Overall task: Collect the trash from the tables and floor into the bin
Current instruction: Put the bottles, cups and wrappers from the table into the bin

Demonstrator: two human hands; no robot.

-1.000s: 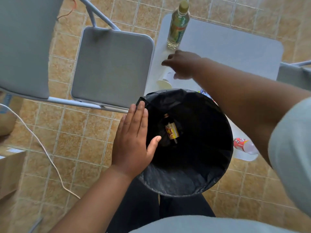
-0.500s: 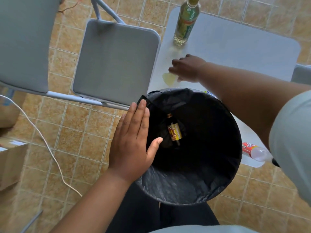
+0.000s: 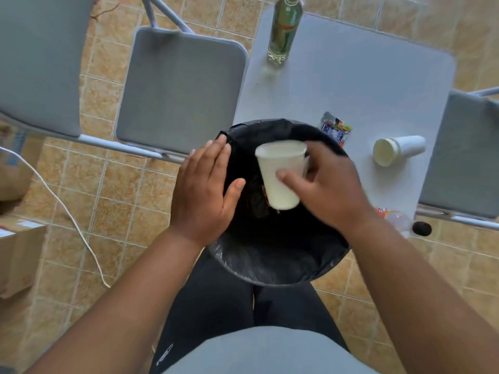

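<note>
**Currently: white disposable cup (image 3: 280, 174) held over bin (image 3: 270, 268)**

**Surface and room.** Tan tiled floor (image 3: 113, 201) extends under all the furniture. A grey square table (image 3: 364, 85) stands ahead of the person. A grey folding chair (image 3: 183, 87) is positioned at its left side and a second chair (image 3: 464, 157) at its right. A white cable (image 3: 67, 209) runs across the tiles at left, near a cardboard box (image 3: 19, 255).

**Items on the table.** A glass bottle (image 3: 285, 31) with a green label stands upright at the far left corner. A snack wrapper (image 3: 336, 129) lies just beyond the bin rim. A second white cup (image 3: 397, 151) lies on its side to the right of the wrapper. A plastic bottle (image 3: 391, 215) with a red label lies at the near right corner, partly hidden by the right forearm.

**Container.** The bin, fitted with a black liner, stands against the table's near edge, in front of the person's legs. Inside it, a small labelled item (image 3: 263, 197) is visible, mostly hidden behind the white disposable cup.

**Hands.** The left hand (image 3: 205, 193) rests flat on the bin's left rim, with fingers straight and together and the thumb spread. The right hand (image 3: 329, 190) grips the white disposable cup between thumb and fingers, above the bin opening. The cup is tilted, with its open end away from the person.
</note>
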